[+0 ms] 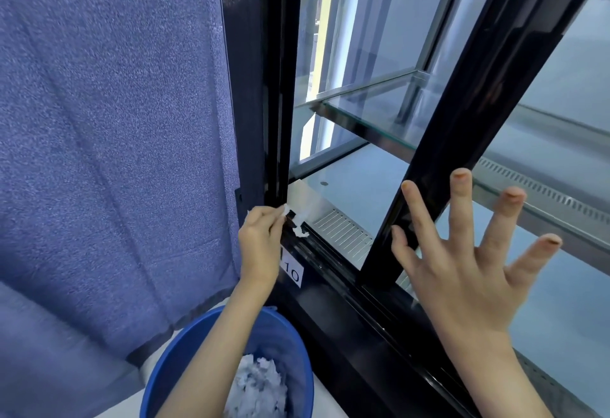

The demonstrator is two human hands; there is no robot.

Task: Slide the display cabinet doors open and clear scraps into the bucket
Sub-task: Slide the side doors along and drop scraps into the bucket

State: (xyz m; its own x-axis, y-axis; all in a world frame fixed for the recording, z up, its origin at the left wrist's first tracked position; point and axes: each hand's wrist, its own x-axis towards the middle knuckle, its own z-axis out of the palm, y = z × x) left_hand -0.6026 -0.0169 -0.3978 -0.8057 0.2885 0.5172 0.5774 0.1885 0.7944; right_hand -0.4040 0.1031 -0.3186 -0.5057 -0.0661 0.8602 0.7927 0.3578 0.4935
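Looking down from the head camera, the display cabinet point(251, 87) fills the middle and right of the picture, its black frame shiny and its glass panes showing pale reflections. One sliding door point(462, 114) stands part-way across the cabinet, its dark stile running on a slant, so the cabinet's left section is open. Inside that opening a glass shelf point(373, 110) spans the cabinet at mid height, and below it the cabinet floor is pale, with a slotted metal grille point(343, 232) along its front edge, just behind the bottom track point(333, 269).

The left hand point(260, 246) is at the cabinet's lower left corner, fingers pinched on a white paper scrap point(298, 224) that lies at the end of the track. The right hand point(462, 252) is spread open, fingers splayed, palm toward the sliding door; thumb and forefinger lie against the stile, gripping nothing.

A small white label point(292, 275) printed "10" is stuck on the cabinet's front rail, just under the left hand. Below the cabinet's left corner, beneath the left forearm, stands a blue bucket point(185, 361) holding a heap of white paper scraps point(257, 388). Left of the cabinet hangs a blue speckled cloth point(112, 140), creased in long folds and reaching down behind the bucket. A pale strip of floor shows beside the bucket at the cabinet's foot.
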